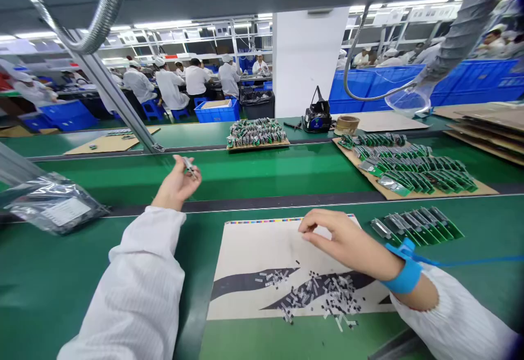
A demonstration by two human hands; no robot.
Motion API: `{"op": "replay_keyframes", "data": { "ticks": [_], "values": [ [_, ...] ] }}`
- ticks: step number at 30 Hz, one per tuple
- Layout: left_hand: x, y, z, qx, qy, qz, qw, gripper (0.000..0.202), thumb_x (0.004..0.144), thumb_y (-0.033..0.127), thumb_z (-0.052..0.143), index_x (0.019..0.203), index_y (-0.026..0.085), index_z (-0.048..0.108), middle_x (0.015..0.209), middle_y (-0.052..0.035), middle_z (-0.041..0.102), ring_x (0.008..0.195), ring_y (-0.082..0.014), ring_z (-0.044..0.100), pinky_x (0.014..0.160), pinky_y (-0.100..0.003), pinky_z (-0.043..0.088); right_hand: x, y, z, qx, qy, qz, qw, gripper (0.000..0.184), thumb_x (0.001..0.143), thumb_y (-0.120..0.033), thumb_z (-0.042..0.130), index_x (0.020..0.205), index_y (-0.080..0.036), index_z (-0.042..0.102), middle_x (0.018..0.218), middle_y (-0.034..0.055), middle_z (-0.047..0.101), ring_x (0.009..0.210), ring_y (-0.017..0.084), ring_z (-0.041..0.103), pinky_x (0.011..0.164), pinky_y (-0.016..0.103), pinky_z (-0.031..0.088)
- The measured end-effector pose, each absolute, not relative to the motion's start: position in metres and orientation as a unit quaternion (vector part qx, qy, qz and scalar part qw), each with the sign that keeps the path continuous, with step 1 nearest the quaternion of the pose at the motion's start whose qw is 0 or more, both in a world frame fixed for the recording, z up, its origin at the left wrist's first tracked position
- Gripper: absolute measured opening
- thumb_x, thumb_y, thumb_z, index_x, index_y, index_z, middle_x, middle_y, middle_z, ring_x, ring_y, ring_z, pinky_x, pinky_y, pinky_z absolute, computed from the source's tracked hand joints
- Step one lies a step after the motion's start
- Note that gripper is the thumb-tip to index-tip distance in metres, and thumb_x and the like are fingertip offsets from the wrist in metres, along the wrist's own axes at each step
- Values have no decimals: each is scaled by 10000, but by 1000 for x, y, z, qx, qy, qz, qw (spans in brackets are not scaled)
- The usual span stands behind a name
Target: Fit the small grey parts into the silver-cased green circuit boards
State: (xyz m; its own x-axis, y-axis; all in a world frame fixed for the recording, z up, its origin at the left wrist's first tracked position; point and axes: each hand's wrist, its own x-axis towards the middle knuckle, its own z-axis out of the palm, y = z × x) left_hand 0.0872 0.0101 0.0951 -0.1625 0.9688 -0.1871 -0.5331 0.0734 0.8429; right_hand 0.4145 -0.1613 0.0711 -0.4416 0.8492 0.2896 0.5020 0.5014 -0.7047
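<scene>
My left hand point(177, 185) is raised over the green belt, palm partly up. Its fingers close on a small silvery part point(189, 166), too small to name exactly. My right hand point(338, 237), with a blue wrist strap point(405, 273), hovers above a printed cardboard sheet point(254, 245). Thumb and fingertips are pinched together there, and whatever they may hold is hidden. Below it, many tiny clear and black pieces point(339, 294) lie scattered on the sheet. To its right is a row of green circuit boards with silvery parts point(417, 226).
Cardboard with rows of circuit boards point(409, 166) lies at right on the belt point(286, 177). Another loaded board stack point(257, 133) sits at the back. A plastic bag point(57, 204) lies left. Tape roll point(346, 125), black bag point(317, 114) and metal post point(118, 100) stand beyond. A duct point(454, 48) hangs right.
</scene>
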Motion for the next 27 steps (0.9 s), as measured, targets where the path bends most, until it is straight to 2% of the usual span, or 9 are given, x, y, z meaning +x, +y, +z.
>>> {"op": "replay_keyframes", "data": {
  "ticks": [3,7,10,13,16,20,22,24,27],
  "values": [
    [126,-17,109,281,383,578,663,385,960,424,381,883,111,592,645,0,531,472,-47,507,449,-133,441,421,-162,98,-401,-799,239,380,145,913,-120,498,887,-221,599,898,16,615,826,163,563,716,283,454],
    [169,-58,125,325,334,525,712,256,975,198,404,1039,88,625,851,-80,641,594,-70,604,543,-157,518,429,-166,127,-361,-777,159,491,183,899,-86,522,904,-235,629,879,11,598,821,160,560,685,284,457],
    [191,-87,134,371,297,478,738,187,890,50,515,1022,99,638,875,-72,656,675,-109,653,580,-179,548,430,-172,142,-351,-747,112,553,188,873,-78,570,892,-247,648,853,-2,605,798,154,567,686,281,477],
    [209,-113,141,414,264,442,751,130,815,69,638,938,113,631,816,-36,645,704,-130,674,587,-176,556,426,-180,151,-354,-708,94,604,176,847,-79,615,892,-246,647,856,-8,633,792,151,585,686,264,505],
    [224,-136,144,424,242,425,762,175,784,111,694,913,152,583,815,-29,649,754,-174,691,615,-213,562,421,-186,155,-350,-707,85,608,170,837,-68,623,863,-237,632,845,-17,643,773,143,593,686,255,511],
    [233,-151,144,365,251,398,803,185,828,133,654,974,181,551,999,-69,664,719,-93,636,617,-175,511,418,-189,155,-326,-736,89,586,196,849,-45,586,852,-236,630,851,-22,638,790,138,593,717,267,496],
    [233,-150,141,325,268,398,815,144,873,236,610,989,170,555,1071,-108,650,692,-78,598,595,-170,491,419,-189,154,-320,-733,104,592,203,844,-40,585,844,-237,634,839,-21,638,791,144,595,690,271,492],
    [233,-146,138,290,277,408,820,191,905,328,540,973,151,566,1078,-138,643,678,-92,583,572,-185,484,419,-188,153,-322,-726,119,595,206,832,-33,590,833,-234,637,829,-19,640,785,149,598,657,270,491],
    [232,-143,136,275,282,424,816,137,904,236,523,977,145,595,1088,-131,638,698,-101,582,582,-193,481,420,-186,154,-322,-730,112,593,238,806,-1,592,826,-231,652,829,-15,652,785,152,609,649,270,499]
  ]
}}
